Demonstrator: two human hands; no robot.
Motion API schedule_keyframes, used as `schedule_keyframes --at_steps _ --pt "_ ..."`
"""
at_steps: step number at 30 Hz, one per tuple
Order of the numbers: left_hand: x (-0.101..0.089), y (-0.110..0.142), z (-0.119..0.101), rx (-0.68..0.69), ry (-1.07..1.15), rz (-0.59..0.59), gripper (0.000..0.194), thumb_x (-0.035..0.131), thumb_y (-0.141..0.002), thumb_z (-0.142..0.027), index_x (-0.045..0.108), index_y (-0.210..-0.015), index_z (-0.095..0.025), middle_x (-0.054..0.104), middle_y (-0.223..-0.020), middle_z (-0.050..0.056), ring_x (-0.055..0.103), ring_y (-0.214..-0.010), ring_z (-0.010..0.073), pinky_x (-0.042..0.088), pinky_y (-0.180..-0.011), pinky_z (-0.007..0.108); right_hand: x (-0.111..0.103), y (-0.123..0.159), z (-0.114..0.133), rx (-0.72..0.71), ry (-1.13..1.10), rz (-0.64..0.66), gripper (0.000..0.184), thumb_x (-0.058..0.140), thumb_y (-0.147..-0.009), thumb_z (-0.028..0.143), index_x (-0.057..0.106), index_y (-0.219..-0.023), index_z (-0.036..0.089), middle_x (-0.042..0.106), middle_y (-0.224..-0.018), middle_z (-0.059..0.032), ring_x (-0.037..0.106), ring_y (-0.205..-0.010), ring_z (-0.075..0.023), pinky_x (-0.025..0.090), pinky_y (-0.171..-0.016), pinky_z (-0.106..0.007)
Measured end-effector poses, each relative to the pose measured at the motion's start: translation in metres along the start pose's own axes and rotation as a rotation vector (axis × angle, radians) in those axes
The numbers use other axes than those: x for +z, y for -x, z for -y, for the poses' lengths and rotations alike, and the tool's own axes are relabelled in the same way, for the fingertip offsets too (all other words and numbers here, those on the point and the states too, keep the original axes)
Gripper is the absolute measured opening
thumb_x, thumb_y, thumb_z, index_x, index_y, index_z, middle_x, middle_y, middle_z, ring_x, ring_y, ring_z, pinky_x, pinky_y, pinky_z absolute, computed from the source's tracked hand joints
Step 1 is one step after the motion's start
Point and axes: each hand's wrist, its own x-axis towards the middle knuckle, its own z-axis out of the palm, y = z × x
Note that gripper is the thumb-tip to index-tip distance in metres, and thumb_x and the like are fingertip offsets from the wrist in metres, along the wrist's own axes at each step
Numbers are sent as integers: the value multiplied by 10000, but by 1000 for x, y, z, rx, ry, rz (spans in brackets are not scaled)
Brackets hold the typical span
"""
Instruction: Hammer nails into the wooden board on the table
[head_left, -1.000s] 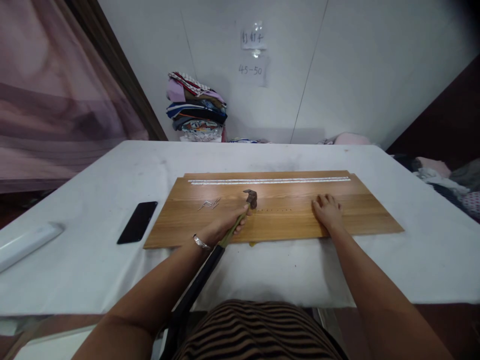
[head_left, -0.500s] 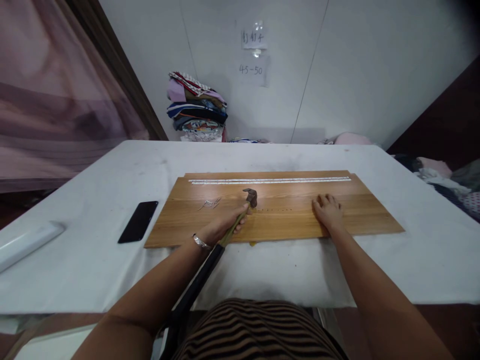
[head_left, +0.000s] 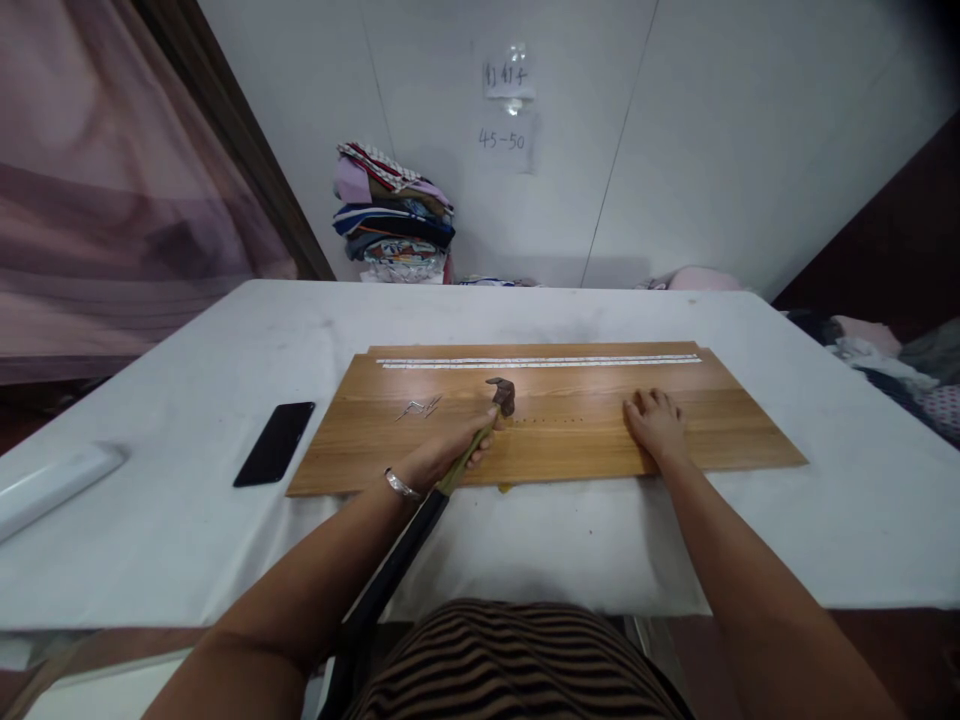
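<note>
My left hand (head_left: pixel 456 444) is wrapped around the upper handle of a claw hammer (head_left: pixel 505 398), its metal head tilted above the middle of a wooden board (head_left: pixel 727 425). The hammer's dark lower handle runs back under my left forearm toward my body. My right hand (head_left: pixel 658 424) lies on the board's right part with its fingers apart, holding nothing. Between the hammer head and my right hand, a row of small dark nail heads or holes (head_left: pixel 551 420) crosses the wood. Several loose nails (head_left: pixel 420 407) lie to the left of the hammer.
Two white marked strips (head_left: pixel 540 361) run along the board's far edge. The board rests on a white-covered table (head_left: pixel 180 420). A black phone (head_left: pixel 274 445) and a white roll (head_left: pixel 60 485) lie to the left. Folded clothes (head_left: pixel 394 215) are stacked against the wall behind.
Almost nothing differs. Both hands, the hammer and the board keep their places, with only a slight shift of the whole view.
</note>
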Motion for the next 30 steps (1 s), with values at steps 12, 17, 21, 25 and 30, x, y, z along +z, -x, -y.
schedule_keyframes --at_steps 12,17,21,25,30 --pt "0 0 1 -37 -1 -19 408 505 -988 -584 601 -976 -188 450 -607 -58 329 -436 67 224 -433 241 2 0 0 -7 -2 -19 515 341 -1016 450 642 -1342 188 571 -1467 -178 450 -1375 -321 333 -1110 -500" --pt "-1 -1 0 -5 -2 2 409 478 -997 -585 573 -984 -187 453 -610 -67 322 -428 62 203 -415 224 1 0 0 -11 -5 -15 517 336 -1015 455 643 -1334 190 568 -1466 -178 453 -1371 -323 337 -1105 -502" --pt "1 1 -1 -24 -26 -20 391 465 -1011 -558 582 -970 -186 443 -598 -64 321 -434 66 202 -418 234 0 0 0 -6 -5 -6 513 338 -1017 451 645 -1330 184 563 -1470 -180 451 -1379 -321 337 -1113 -503" --pt "3 5 -2 -22 -14 -21 384 508 -984 -566 581 -942 -192 435 -603 -59 312 -457 69 209 -433 241 1 0 0 -10 2 -12 511 339 -1021 444 645 -1341 190 568 -1468 -175 456 -1366 -320 351 -1105 -500" --pt "3 9 -3 27 -24 -5 393 553 -942 -588 566 -940 -195 430 -618 -58 310 -465 70 204 -436 249 1 0 0 -4 19 7 523 329 -1028 453 636 -1366 200 556 -1494 -168 443 -1388 -316 345 -1113 -500"
